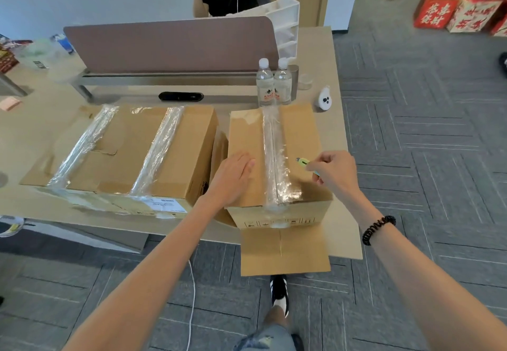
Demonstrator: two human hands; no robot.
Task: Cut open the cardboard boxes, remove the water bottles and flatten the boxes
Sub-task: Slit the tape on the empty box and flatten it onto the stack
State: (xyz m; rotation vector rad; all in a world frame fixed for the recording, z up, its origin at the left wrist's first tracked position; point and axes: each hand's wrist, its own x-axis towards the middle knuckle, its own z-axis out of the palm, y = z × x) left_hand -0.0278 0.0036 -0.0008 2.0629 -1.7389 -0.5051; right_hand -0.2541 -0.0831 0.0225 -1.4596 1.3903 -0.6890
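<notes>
A small cardboard box sits at the table's right front, its top seam covered by clear tape. My left hand rests flat on the box's left top flap. Above the right flap, my right hand grips a small yellow-green utility knife, its tip pointing toward the tape. A flat piece of cardboard hangs down at the box's front, over the table edge. A larger taped box lies to the left. Two water bottles stand upright behind the small box.
A brown desk divider runs across the back of the table, with a white rack behind it. A person in black stands beyond. A small white device lies near the bottles. Red gift boxes stand on the carpet at the far right.
</notes>
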